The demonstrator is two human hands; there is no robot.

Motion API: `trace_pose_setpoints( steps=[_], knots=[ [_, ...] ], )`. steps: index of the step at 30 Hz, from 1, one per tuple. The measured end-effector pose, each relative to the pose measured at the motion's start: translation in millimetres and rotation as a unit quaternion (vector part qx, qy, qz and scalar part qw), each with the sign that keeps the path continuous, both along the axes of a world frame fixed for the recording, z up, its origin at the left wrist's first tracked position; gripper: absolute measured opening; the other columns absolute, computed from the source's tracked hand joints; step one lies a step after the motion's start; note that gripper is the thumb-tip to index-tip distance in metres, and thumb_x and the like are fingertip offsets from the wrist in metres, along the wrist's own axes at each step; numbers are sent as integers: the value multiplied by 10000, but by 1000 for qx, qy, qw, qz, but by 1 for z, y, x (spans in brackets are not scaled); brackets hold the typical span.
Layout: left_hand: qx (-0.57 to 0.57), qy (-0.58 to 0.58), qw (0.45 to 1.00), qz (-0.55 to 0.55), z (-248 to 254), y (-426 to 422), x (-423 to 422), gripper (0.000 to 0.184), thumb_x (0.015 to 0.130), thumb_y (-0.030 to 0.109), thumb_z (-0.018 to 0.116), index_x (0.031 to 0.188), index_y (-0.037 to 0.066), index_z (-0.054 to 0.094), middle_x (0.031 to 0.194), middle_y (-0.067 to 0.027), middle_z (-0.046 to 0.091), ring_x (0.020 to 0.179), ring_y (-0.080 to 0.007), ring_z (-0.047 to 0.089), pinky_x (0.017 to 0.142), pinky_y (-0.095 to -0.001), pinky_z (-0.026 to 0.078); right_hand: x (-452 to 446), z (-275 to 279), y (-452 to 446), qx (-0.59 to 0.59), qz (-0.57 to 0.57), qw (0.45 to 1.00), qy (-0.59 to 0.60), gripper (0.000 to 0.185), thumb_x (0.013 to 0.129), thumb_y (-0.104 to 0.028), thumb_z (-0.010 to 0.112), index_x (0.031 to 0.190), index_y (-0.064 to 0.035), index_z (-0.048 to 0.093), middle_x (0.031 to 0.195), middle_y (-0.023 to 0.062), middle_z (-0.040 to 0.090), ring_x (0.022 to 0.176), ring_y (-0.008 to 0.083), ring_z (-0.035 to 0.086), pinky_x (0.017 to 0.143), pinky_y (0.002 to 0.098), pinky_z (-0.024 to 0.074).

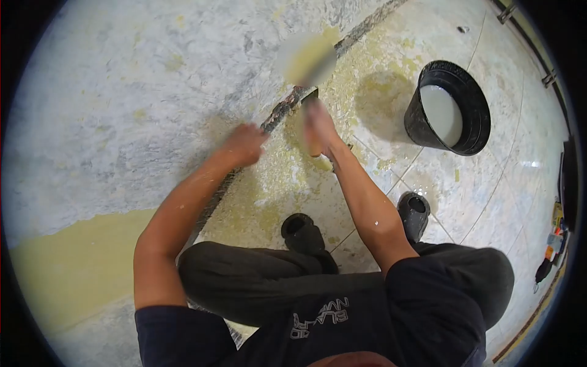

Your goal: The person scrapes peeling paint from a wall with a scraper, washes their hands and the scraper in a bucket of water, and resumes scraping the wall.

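Observation:
My right hand [324, 127] is closed around a scraper [314, 147], its orange-brown handle end showing below my fingers. The scraper's dark blade end [310, 96] points to the foot of the wall, where a dark, rough strip [283, 113] runs along the joint with the floor. Motion smears this hand a little. My left hand [244, 145] is curled close to the wall [147, 116], left of the strip; what its fingers hold, if anything, is hidden. The wall is mottled grey-white, with yellow paint [79, 263] on its lower left part.
A black bucket [413, 119] with whitish liquid stands on the tiled floor at the right. Yellow flakes [275, 177] litter the floor between my dark shoes [302, 235] and the wall. Small tools [553, 241] lie at the far right. A blurred round patch covers the upper middle.

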State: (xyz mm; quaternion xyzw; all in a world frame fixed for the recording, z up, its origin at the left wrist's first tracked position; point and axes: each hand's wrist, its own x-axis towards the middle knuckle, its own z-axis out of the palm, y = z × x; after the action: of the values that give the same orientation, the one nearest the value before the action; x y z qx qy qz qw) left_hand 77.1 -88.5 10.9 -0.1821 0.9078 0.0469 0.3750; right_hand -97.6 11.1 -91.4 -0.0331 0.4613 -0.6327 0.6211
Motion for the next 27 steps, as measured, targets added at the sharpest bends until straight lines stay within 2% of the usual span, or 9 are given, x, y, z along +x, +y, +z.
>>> trace_pose_setpoints(
  steps=[3, 5, 7, 10, 11, 13, 17, 23, 27],
  knots=[
    [0, 233, 970, 66, 59, -1, 6, 417, 886, 162, 559, 1288, 57, 534, 1277, -162, 563, 1229, -326, 485, 1037, -438, 357, 29, 10, -4, 34, -10, 999, -20, 370, 1004, -345, 413, 1332, -173, 402, 718, 16, 450, 483, 118, 426, 402, 274, 392],
    [-138, 330, 934, 8, 111, 9, -3, 371, 874, 153, 577, 1234, 63, 581, 1246, -158, 585, 1166, -332, 537, 1027, -423, 378, 49, 14, -19, 44, -7, 998, -35, 384, 1006, -352, 403, 1348, -178, 404, 718, 15, 449, 494, 116, 431, 411, 279, 397],
    [-174, 459, 861, 132, 150, 19, -15, 328, 875, 160, 586, 1196, 103, 624, 1243, -159, 592, 1171, -342, 536, 1011, -426, 391, 71, 16, -40, 25, -51, 994, -92, 492, 1003, -392, 388, 1450, -205, 309, 735, 31, 463, 468, 135, 427, 402, 303, 404],
    [-326, 543, 770, 78, 161, 26, -7, 362, 869, 191, 627, 1230, 168, 610, 1304, -103, 567, 1270, -317, 458, 1068, -429, 309, 91, 29, -55, 27, -74, 994, -79, 447, 1006, -353, 382, 1421, -192, 340, 762, 9, 433, 506, 122, 421, 428, 289, 400],
    [-328, 537, 773, 82, 161, 30, -5, 362, 869, 191, 627, 1230, 168, 610, 1304, -103, 567, 1270, -317, 458, 1068, -429, 309, 93, 32, -55, 14, -82, 992, -91, 412, 1003, -353, 378, 1370, -168, 375, 760, 11, 428, 513, 130, 424, 436, 304, 406],
    [-539, 457, 706, 44, 162, 32, -7, 406, 858, 283, 653, 1257, 222, 604, 1408, -47, 481, 1385, -284, 297, 1129, -435, 136, 95, 40, -55, 33, -75, 988, -129, 406, 999, -367, 377, 1347, -158, 385, 736, 11, 422, 515, 133, 428, 437, 310, 408],
    [-569, 508, 642, 72, 152, -2, 8, 510, 864, 385, 633, 1342, 235, 535, 1535, -14, 291, 1454, -262, 93, 1141, -412, -40, 92, 50, -58, 62, -91, 977, -182, 391, 989, -424, 367, 1225, -121, 437, 687, 18, 408, 508, 137, 425, 433, 315, 405],
    [-664, 488, 564, 58, 122, -38, 2, 561, 925, 491, 451, 1415, 217, 437, 1569, -51, 175, 1459, -315, 7, 1148, -441, -94, 78, 29, -65, 52, -50, 969, -236, 278, 990, -405, 369, 996, -132, 418, 701, 27, 409, 504, 133, 407, 429, 314, 386],
    [-670, 480, 562, 75, 121, -39, 3, 543, 939, 480, 418, 1409, 209, 445, 1566, -55, 182, 1458, -320, 26, 1151, -441, -87, 72, 35, -62, 79, -26, 956, -280, 244, 988, -384, 383, 1011, -143, 408, 698, 27, 406, 498, 132, 393, 421, 310, 370]
  ],
)
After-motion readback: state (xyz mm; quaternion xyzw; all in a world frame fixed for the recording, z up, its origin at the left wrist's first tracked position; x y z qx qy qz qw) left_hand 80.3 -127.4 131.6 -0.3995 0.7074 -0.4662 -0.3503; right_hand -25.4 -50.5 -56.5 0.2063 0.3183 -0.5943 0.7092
